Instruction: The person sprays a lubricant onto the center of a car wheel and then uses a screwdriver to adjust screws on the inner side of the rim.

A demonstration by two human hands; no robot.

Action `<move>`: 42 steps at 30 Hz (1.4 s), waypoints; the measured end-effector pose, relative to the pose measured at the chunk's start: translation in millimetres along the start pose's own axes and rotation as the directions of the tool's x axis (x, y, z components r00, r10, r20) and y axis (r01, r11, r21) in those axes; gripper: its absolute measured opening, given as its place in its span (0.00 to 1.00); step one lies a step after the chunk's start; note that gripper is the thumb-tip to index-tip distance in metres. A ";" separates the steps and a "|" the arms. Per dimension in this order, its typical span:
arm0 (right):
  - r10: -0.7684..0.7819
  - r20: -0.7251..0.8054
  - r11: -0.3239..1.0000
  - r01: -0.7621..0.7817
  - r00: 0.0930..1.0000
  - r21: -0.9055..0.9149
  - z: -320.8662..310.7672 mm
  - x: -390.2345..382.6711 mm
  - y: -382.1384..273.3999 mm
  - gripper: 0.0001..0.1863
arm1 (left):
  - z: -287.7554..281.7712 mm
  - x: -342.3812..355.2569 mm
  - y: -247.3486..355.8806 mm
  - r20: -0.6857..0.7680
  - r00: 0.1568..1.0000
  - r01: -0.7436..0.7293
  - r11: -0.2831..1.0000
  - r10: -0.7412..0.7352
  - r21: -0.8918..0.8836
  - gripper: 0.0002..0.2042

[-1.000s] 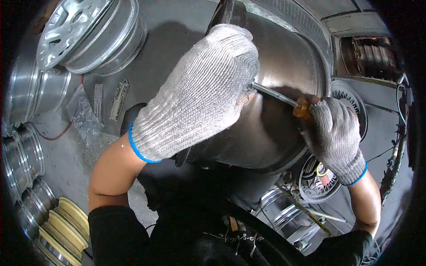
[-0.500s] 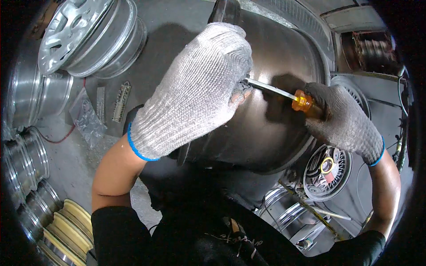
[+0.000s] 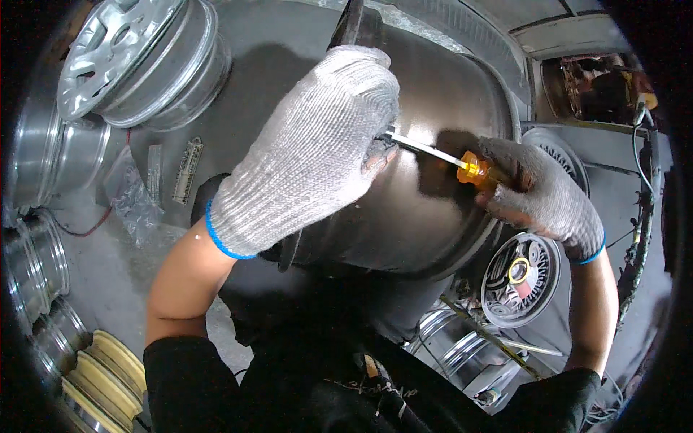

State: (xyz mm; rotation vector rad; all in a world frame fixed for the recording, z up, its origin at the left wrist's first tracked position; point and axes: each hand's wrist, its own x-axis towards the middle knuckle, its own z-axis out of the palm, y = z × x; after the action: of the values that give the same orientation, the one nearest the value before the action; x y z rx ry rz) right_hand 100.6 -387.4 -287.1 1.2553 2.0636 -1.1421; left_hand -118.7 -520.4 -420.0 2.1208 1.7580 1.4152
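Note:
Both my hands wear grey knit gloves with blue cuffs. A screwdriver (image 3: pixel 473 169) with a clear orange handle and a metal shaft lies level between them. My right hand (image 3: pixel 538 191) holds its handle between thumb and fingers. My left hand (image 3: pixel 325 137) is closed at the far end of the shaft, and the shaft's tip is hidden in its fingers. Beneath both hands is a large dark wheel rim (image 3: pixel 404 224), lying on its side with its barrel facing up. What the tip touches cannot be made out.
Silver alloy wheels (image 3: pixel 137 65) stand at the upper left, with more rims (image 3: pixel 43 267) and yellow rims (image 3: pixel 108 375) below. A plastic bag (image 3: pixel 133 195) and a strip of small metal pieces (image 3: pixel 189 169) lie on the floor. A round tray of small parts (image 3: pixel 520 278) sits at right.
My right fingers have loosened and shifted on the orange handle, with the thumb now further apart. The screwdriver and left hand keep nearly the same place on the rim; the whole view shifts slightly.

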 end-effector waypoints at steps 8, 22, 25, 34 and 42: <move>-0.397 -0.136 0.817 0.282 0.908 -0.504 12.8 -15.0 3.0 0.22 | -6.2 3.8 1.5 0.037 0.999 -0.040 0.999 0.040 0.005 0.16; -0.374 -0.134 0.878 0.303 0.918 -0.370 20.5 -12.0 12.1 0.19 | -8.5 5.0 4.0 0.090 0.996 0.010 0.999 -0.013 0.031 0.17; -0.460 -0.159 0.833 0.363 0.874 -0.417 22.4 -10.2 13.1 0.19 | -7.4 4.8 5.0 0.079 0.996 0.028 0.999 -0.030 0.022 0.17; -0.262 -0.103 0.911 0.211 0.959 -0.354 13.9 -9.3 -13.0 0.18 | -3.6 5.9 1.3 0.031 1.000 0.004 1.000 -0.005 0.011 0.15; -0.530 -0.185 0.747 0.352 0.827 -0.565 17.2 -5.3 3.2 0.20 | -1.2 5.1 -2.0 -0.021 0.999 -0.046 0.999 0.046 -0.006 0.14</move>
State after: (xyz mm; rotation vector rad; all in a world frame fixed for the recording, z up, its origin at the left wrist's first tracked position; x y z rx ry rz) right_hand 105.4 -403.7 -293.9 0.7329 2.7933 -0.4799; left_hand -121.4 -516.2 -417.3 2.1650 1.7194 1.4568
